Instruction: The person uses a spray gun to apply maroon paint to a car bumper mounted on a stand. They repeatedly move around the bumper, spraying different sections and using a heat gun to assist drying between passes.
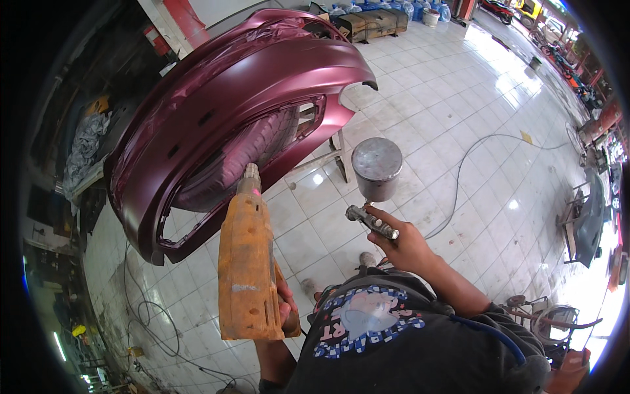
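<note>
My left hand (287,310) is wrapped round the handle of a worn orange heat gun (247,269). Its metal nozzle points away from me, toward a car bumper (256,75) painted matte dark red. The bumper rests on a stand (340,152), with crumpled sheeting (266,141) in the same colour behind its lower opening. In my right hand (408,247) is a metal spray gun (371,222), with its round grey paint cup (377,169) beyond the fingers. The cup's lid is on. Both tools are apart from the bumper, and the heat gun's nozzle overlaps it in view.
A thin hose (469,154) curves over the tiled floor on the right, and a dark cable (154,315) loops on the left. Water jugs (367,6) line the back beside a brown box (371,25). A dark car panel (586,217) stands at the right, near a hand cart (551,322).
</note>
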Action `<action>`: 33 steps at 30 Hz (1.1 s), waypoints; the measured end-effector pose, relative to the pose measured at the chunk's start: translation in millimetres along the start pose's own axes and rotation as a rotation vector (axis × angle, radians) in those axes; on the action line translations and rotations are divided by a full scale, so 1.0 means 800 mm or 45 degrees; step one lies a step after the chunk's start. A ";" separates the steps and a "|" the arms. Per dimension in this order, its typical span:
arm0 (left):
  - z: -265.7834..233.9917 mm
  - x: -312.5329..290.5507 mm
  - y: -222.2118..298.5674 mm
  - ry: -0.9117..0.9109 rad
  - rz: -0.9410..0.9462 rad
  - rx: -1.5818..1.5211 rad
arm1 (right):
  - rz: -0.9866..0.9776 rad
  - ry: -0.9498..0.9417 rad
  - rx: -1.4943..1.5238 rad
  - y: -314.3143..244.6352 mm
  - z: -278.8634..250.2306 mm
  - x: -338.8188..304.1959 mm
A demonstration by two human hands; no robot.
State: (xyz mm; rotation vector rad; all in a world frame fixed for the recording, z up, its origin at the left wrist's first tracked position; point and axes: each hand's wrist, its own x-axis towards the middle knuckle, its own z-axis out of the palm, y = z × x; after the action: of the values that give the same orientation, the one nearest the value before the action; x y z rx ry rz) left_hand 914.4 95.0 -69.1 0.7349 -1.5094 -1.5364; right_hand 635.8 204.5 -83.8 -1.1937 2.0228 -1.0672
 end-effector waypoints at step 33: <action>-0.043 0.032 -0.080 -0.541 -0.361 -0.524 | 0.219 0.197 0.556 0.005 0.003 0.008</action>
State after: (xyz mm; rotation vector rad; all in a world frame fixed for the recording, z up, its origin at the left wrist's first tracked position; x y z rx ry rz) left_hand 921.8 51.3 -131.9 0.4053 -1.3450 -2.2416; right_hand 632.9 199.3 -88.6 -0.7198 1.8306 -1.4531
